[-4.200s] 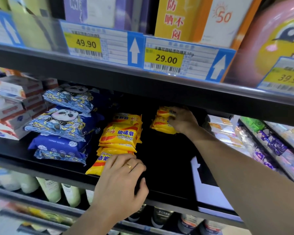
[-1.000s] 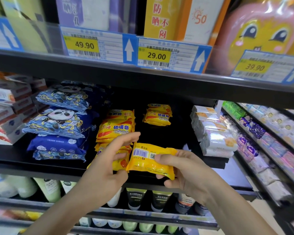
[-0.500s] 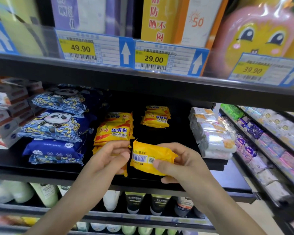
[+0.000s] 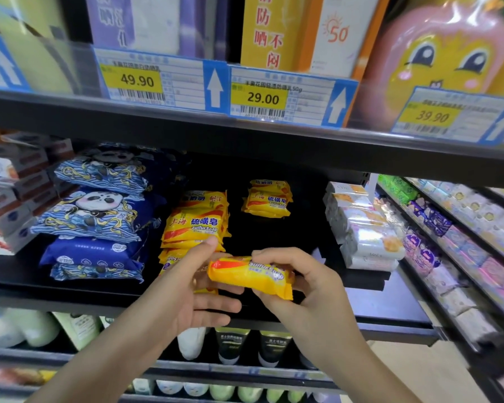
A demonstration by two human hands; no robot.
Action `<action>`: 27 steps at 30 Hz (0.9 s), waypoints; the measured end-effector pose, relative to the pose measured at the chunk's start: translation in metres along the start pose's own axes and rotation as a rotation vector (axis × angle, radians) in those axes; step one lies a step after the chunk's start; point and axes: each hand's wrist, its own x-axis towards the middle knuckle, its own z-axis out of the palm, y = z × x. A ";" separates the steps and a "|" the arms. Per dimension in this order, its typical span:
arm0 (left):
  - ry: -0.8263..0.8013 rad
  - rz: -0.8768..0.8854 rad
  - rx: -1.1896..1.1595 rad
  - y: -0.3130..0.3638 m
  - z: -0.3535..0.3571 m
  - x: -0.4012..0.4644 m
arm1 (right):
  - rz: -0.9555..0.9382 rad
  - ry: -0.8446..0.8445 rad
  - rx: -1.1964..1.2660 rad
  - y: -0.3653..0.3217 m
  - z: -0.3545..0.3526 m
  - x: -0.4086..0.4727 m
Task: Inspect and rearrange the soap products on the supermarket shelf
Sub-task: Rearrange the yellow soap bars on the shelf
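Both hands hold one yellow soap bar (image 4: 249,276) in front of the shelf (image 4: 70,289), out over its front edge, so the bar is off the shelf and in mid-air.

Right hand (image 4: 306,282) grips the bar's right end, fingers curled over the top and thumb under. Left hand (image 4: 186,283) is at the left end: index finger stretched up past the wrapper, other fingers straight under it, thumb side hidden. Looks more like support than a grip.

Why held this way, my read: gripping at the ends keeps the printed "Sulfur Soap" face clear and tilted toward the camera, which fits an inspection step. The two-hand hold also lets the bar be turned.

Shelf layout:
- front stack (image 4: 197,221) of the same soap sits just left of the bar, behind the left hand
- back stack (image 4: 266,199) is smaller, set deep, with bare black shelf in front of it
- blue packs (image 4: 96,210) to the left, white bars (image 4: 364,228) to the right

Likely destination is the bare patch ahead of the back stack, or the top of the front stack. Can't tell which.

Risk: the wrapper looks slick and the left hand's hold is loose.
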 end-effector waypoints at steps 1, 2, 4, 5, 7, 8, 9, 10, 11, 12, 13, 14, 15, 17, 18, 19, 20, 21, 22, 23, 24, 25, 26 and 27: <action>0.000 -0.002 -0.011 0.001 0.001 -0.001 | -0.037 0.000 -0.023 0.002 0.001 -0.001; 0.008 0.002 -0.026 0.000 0.001 -0.001 | -0.073 0.001 -0.046 0.003 0.002 -0.002; 0.031 0.019 -0.050 -0.001 0.002 -0.001 | -0.133 0.005 -0.105 0.006 0.004 -0.003; 0.037 0.031 -0.056 -0.001 0.002 -0.002 | -0.159 0.002 -0.139 0.007 0.004 -0.003; 0.041 0.054 -0.062 -0.003 0.001 -0.003 | -0.198 -0.018 -0.194 0.009 0.004 -0.004; 0.043 0.063 -0.065 -0.003 0.001 -0.004 | -0.205 -0.032 -0.209 0.009 0.004 -0.005; 0.051 0.070 -0.066 -0.004 0.001 -0.004 | -0.206 -0.047 -0.222 0.010 0.004 -0.005; 0.061 0.076 -0.060 -0.004 0.001 -0.004 | -0.208 -0.064 -0.241 0.010 0.004 -0.006; 0.077 0.078 -0.052 -0.005 0.000 -0.004 | -0.209 -0.085 -0.270 0.011 0.005 -0.007; 0.093 0.081 -0.042 -0.005 -0.001 -0.004 | -0.206 -0.112 -0.305 0.010 0.005 -0.007; 0.107 0.087 -0.032 -0.006 -0.002 -0.004 | -0.195 -0.145 -0.339 0.009 0.006 -0.008; 0.120 0.095 -0.023 -0.007 -0.003 -0.003 | -0.178 -0.177 -0.368 0.008 0.006 -0.008; 0.133 0.107 -0.016 -0.008 -0.005 -0.004 | -0.166 -0.197 -0.393 0.006 0.007 -0.008; 0.150 0.127 -0.005 -0.010 -0.008 -0.005 | -0.182 -0.185 -0.436 0.006 0.009 -0.008; 0.151 0.133 0.000 -0.011 -0.009 -0.007 | -0.212 -0.161 -0.463 0.007 0.011 -0.006; 0.152 0.138 0.006 -0.012 -0.011 -0.008 | -0.243 -0.137 -0.494 0.008 0.014 -0.004; 0.155 0.141 0.007 -0.012 -0.012 -0.010 | -0.266 -0.116 -0.523 0.009 0.017 -0.002; 0.161 0.144 -0.001 -0.012 -0.013 -0.012 | -0.278 -0.103 -0.542 0.010 0.019 0.001; 0.168 0.145 -0.018 -0.012 -0.014 -0.014 | -0.284 -0.097 -0.550 0.011 0.022 0.003; 0.179 0.144 -0.044 -0.012 -0.016 -0.015 | -0.290 -0.093 -0.550 0.011 0.024 0.005; 0.200 0.140 -0.069 -0.012 -0.018 -0.016 | -0.298 -0.090 -0.542 0.010 0.026 0.008; 0.226 0.133 -0.088 -0.012 -0.021 -0.017 | -0.305 -0.088 -0.531 0.011 0.029 0.010; 0.259 0.127 -0.093 -0.013 -0.024 -0.018 | -0.310 -0.088 -0.521 0.011 0.031 0.013; 0.295 0.126 -0.083 -0.014 -0.027 -0.019 | -0.310 -0.089 -0.515 0.012 0.033 0.016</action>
